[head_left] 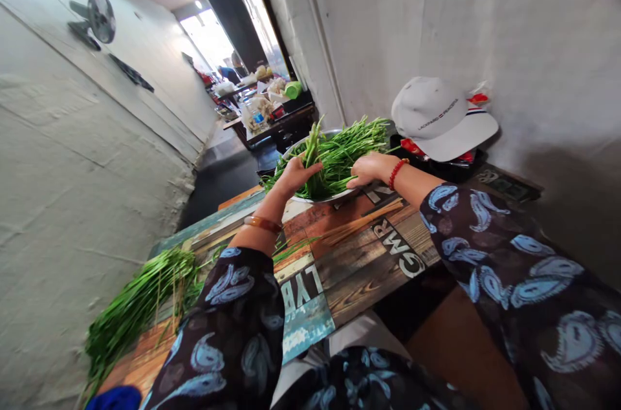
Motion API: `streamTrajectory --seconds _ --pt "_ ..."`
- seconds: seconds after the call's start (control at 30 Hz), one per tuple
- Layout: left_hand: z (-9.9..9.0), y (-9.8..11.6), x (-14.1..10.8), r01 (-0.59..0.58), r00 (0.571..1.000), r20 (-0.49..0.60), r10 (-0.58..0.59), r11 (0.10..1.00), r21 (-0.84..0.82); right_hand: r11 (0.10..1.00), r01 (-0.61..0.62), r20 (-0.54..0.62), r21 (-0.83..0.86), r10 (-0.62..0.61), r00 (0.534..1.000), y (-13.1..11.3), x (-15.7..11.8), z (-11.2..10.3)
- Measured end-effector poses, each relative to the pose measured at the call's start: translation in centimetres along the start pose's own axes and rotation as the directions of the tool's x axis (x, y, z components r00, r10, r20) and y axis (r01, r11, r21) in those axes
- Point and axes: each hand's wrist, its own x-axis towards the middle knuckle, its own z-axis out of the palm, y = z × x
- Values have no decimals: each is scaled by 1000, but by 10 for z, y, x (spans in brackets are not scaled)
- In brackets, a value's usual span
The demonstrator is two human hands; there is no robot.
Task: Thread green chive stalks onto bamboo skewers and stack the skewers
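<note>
While both arms are stretched forward over the patchwork-printed table (359, 287), a metal basin (334, 199) heaped with green stalks (359, 138) is reached by both hands. The left forearm is angled up and inward from its patterned sleeve, with an amber-coloured bangle (262, 224) worn near the wrist. By the left hand (295, 175), set over the near left part of the basin, a small upright bundle (313, 154) of stalks is gripped; its thumb is pointed to the right across the stems, and its other fingers are mostly hidden. The right forearm is brought in from the right, a red bead bracelet (398, 172) circling the wrist. The right hand (369, 167) is held palm down at the basin's right side, its fingers curled toward the greens by the rim; whether any stalk is pinched there cannot be told. Thin straw-coloured stems (361, 224) are scattered on the table in front of the basin. Farther left, beyond the left sleeve, a larger bunch (140, 300) of greens is laid near the wall. Beside the basin, to the right, a pale cap (429, 114) is set.
</note>
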Motion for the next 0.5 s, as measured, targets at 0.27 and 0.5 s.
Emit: streamTrajectory --seconds 0.27,0.5 --pt "15 -2 10 -140 982 153 113 973 182 997 77 -103 4 -77 992 -14 -17 -8" --pt "30 -11 9 -194 963 223 151 963 189 986 153 -243 69 -132 961 -19 -15 -38"
